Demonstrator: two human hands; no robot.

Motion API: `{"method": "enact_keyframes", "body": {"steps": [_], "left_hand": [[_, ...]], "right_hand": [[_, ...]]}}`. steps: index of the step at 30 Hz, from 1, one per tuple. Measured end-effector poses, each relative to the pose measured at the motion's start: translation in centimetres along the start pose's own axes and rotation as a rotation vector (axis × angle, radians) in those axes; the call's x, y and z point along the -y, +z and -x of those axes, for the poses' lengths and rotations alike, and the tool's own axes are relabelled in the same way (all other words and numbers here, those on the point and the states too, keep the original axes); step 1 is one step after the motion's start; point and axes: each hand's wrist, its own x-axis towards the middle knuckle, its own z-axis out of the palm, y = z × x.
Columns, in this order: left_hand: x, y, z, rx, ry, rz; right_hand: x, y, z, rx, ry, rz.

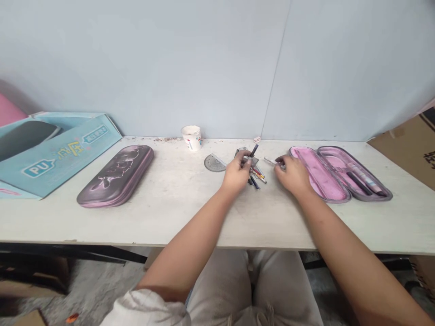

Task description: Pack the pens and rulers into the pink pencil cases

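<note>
Fingers closed, my left hand [237, 174] pinches a dark pen [254, 150] above a loose pile of pencils and pens [258, 176]. A clear protractor [214, 163] lies just left of that hand, flat on the table. My right hand [295, 175] is closed on a thin whitish pen [269, 160], whose tip points left toward the pile. Beside the right hand, a pink-lined pencil case [326, 180] lies open. Its right half contains a dark pen [359, 183] and a pale, patterned pen-like item [366, 177].
A closed dark pencil case [115, 176] lies at the left. Near the wall stand a paper cup [192, 137] and a small pink-and-white block [257, 139]. A blue box [61, 156] takes up the far left, a brown cardboard box [406, 147] the far right.
</note>
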Motion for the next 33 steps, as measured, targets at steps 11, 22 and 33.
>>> {"method": "enact_keyframes", "body": {"steps": [11,22,33], "left_hand": [[-1.3,-0.9,0.9,0.067,0.196,-0.566],[-1.4,-0.7,1.5,0.193,0.159,-0.583],[-1.7,-0.8,1.5,0.160,0.189,-0.646]], "right_hand": [[0.4,-1.0,0.2,-0.298,0.098,-0.659],[1.2,-1.0,0.4,0.032,-0.095,-0.624],[0.7,-0.7,0.4,0.185,0.160,-1.027]]}}
